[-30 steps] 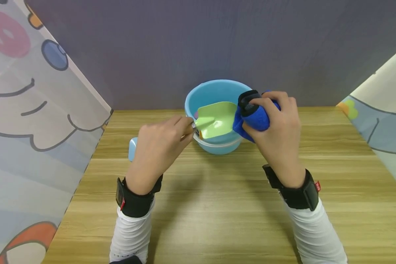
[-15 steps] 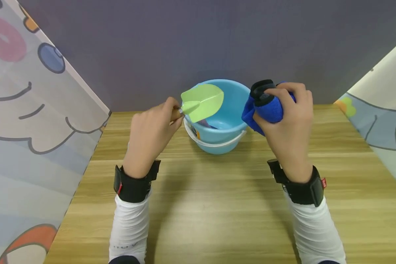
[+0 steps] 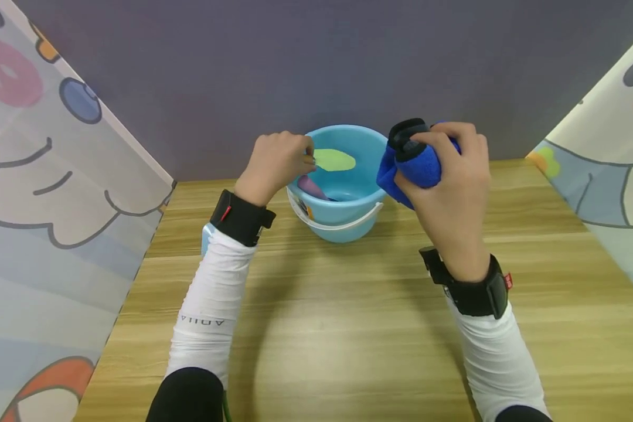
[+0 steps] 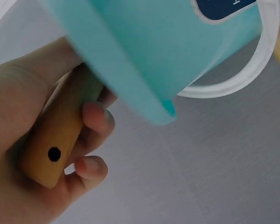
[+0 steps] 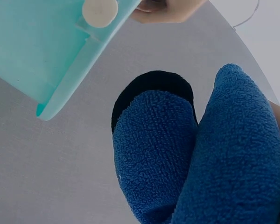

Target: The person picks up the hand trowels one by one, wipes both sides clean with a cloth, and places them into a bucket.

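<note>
A blue bucket (image 3: 340, 234) with a white handle stands on the table against the dark wall. At its left rim my left hand (image 3: 281, 164) grips a small trowel by its wooden handle (image 4: 60, 121). The trowel's light green blade (image 3: 334, 159) reaches over the bucket's mouth and looks tilted and foreshortened. To the right of the bucket, my right hand (image 3: 456, 181) holds a bunched blue terry-cloth thing (image 5: 154, 144) with a black part (image 5: 154, 80) at its end. What lies inside the cloth is hidden. Within the bucket sits a purple object (image 3: 311, 186), partly covered.
A light blue object (image 3: 207, 237) lies on the table left of the bucket, mostly hidden by my left forearm. The dark wall (image 3: 242, 76) rises right behind the bucket. Cartoon-printed panels (image 3: 58, 176) border the wooden table (image 3: 358, 328) on both sides.
My left hand has moved farther forward, first leftward and then back right, turning the trowel blade from its broad face. My right hand has shifted slightly, still holding the blue cloth thing.
</note>
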The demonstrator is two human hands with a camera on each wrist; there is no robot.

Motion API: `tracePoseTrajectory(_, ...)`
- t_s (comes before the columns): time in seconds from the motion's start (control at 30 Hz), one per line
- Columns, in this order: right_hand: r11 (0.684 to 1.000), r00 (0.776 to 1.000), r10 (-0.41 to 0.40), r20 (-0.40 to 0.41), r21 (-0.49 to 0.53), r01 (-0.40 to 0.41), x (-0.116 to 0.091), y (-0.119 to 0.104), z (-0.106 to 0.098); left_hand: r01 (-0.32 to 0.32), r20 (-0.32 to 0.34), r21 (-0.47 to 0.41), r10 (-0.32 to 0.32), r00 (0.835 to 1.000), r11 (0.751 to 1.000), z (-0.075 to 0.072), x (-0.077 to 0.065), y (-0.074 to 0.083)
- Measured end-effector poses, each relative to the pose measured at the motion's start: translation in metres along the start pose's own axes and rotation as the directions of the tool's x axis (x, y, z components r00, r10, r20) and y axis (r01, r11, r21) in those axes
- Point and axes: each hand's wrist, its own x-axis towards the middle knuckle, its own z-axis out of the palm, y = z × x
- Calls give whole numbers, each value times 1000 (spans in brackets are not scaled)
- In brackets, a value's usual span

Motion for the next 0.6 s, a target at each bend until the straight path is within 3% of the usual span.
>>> tracePoseTrajectory(0.1, 1000, 1000, -6, 7, 4, 6, 1, -2, 4, -9, 100, 18, 7, 995, 1000, 3, 10, -8)
tracePoseTrajectory(0.23, 1000, 1000, -17, 14, 21, 16, 2, -5, 10, -9, 218, 44, -1, 976, 999, 5, 16, -14)
tracePoseTrajectory(0.6, 998, 999, -34, 7, 50, 33, 6, -13, 18, 9, 422, 56, -32, 906, 998, -3, 24, -21)
